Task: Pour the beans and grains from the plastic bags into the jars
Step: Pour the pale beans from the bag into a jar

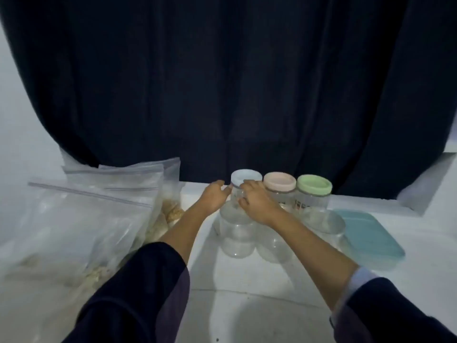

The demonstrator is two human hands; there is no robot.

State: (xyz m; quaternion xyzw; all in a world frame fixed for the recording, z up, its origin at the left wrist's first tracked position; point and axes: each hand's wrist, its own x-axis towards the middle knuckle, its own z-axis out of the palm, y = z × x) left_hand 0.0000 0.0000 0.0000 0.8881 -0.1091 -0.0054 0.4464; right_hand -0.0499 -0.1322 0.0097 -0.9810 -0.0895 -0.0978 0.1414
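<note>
So the step here looks like getting the clear glass jar with the pale blue-white lid [243, 188] out of the back row and opened before any pouring happens; I'd steady the body with one hand and twist the lid with the other, keeping it low on the white countertop [247, 280] so it doesn't knock its neighbours; the clear jar with the pink lid [279, 188] is just beside it and the clear jar with the green lid [314, 190] is next along, so lift straight up rather than dragging sideways; two lidless clear plastic jars [238, 233] stand right in front, between the person and the lidded one, easy to clip with a forearm

Pose-wise, both arms reach forward over those open jars; the left hand [214, 198] is at the jar's left side with fingers curved toward the glass, though I can't tell if it's actually gripping or only touching; the right hand [256, 204] is wrapped on the jar's front, fingers curled around it just under the lid

The clear zip-top plastic bags of pale beans and grains [86, 219] sit slumped on the left, still zipped as far as I can see, nothing poured yet; a teal rectangular plastic lid [371, 233] lies off to the right
</note>
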